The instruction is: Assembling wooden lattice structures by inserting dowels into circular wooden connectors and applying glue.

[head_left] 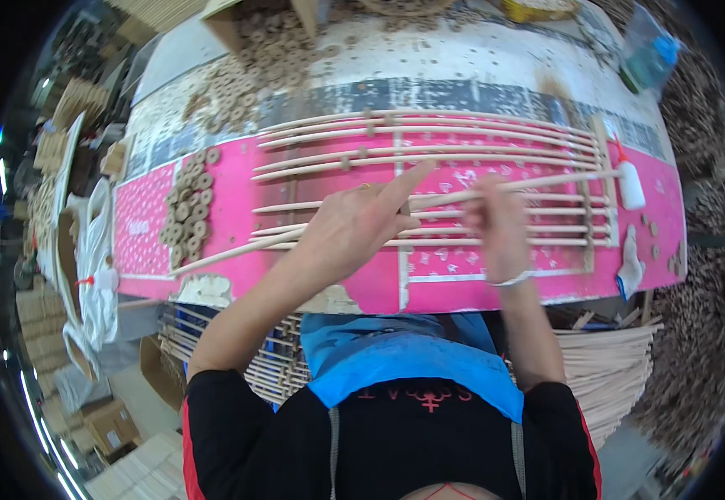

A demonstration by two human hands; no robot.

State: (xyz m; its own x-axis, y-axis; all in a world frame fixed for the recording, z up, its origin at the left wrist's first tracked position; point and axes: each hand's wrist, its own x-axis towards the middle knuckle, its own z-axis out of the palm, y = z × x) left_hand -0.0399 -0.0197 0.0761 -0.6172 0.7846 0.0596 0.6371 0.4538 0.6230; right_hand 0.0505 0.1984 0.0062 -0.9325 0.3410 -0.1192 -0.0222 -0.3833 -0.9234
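Observation:
A long pale wooden stick (558,178) slants over a row of thinner wooden sticks (321,168) lying on the pink tabletop (362,275). My right hand (500,223), slightly blurred, is closed around its middle. Over the left stretch of what looks like the same stick sits my left hand (354,227), index finger stretched out, its other fingers curled; the hand hides that part. Small brown wooden rings (362,153) are threaded on several of the row's sticks. At the right, a wooden crossbar (604,183) meets the ends of these sticks.
A pile of wooden rings (187,208) lies on the left, with more rings (246,87) heaped farther back. Right of the row are a white glue bottle (632,185) and a white cloth-like item (630,265). Another glue bottle (106,279) is at the left edge. Bundled sticks (600,367) are below the table.

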